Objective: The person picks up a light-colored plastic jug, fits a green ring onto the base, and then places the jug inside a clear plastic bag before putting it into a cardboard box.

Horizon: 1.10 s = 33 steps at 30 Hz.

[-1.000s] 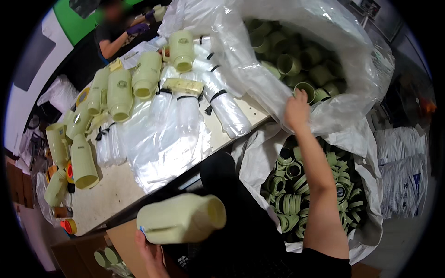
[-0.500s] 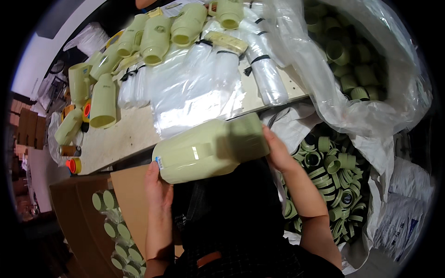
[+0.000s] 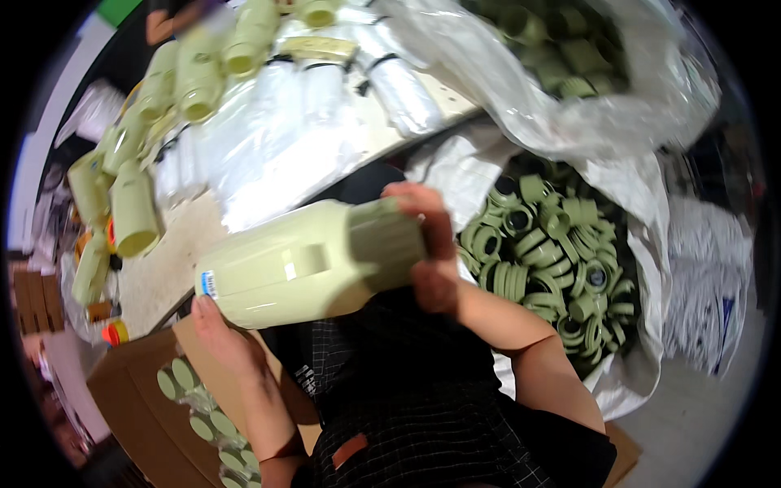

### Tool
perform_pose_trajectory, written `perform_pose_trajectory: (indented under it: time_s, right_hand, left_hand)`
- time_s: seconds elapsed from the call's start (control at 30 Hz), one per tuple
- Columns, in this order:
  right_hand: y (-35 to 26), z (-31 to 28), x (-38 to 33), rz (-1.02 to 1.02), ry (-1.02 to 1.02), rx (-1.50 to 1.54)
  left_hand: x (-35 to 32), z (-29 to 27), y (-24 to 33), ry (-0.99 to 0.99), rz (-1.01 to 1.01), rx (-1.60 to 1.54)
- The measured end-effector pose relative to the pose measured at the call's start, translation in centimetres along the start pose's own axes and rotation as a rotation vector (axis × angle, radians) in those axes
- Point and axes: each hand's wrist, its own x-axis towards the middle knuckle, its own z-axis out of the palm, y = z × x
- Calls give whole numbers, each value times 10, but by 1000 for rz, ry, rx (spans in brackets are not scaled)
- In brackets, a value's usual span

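A pale green thermos jug lies level across my lap, just off the near edge of the worktable, with both my hands on it. My left hand supports its base end, thumb beside a small blue-and-white label. Around the narrower, shaded cap end at the right, my right hand is closed; its fingers are slightly smeared by motion. The side of the jug facing down is hidden.
Pale green jug bodies and clear plastic bags lie on the worktable. A white sack of green rings and a clear bag of green cups are at right. A cardboard box holds wrapped green pieces. Another person's arm shows far left.
The jug has moved left in view, along with my left hand. My right hand has shifted from the cap's end to wrap around it. The table has slid up and left as the view turned.
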Motion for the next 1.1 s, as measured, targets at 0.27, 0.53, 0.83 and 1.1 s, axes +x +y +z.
perform_pose_trajectory:
  time_s: [0.27, 0.53, 0.83, 1.1]
  right_hand:
    - [-9, -60, -69, 127, -193, -407]
    - [131, -327, -191, 956, -977, -1910]
    - [86, -267, -141, 786, -556, -1483]
    - [93, -109, -108, 962, 467, -56]
  left_hand:
    - [89, 25, -18, -830, -153, -692]
    - [-2, 75, -1, -929, 97, 433]
    - [-64, 23, -22, -624, -50, 562]
    - [-44, -8, -49, -586, -140, 259]
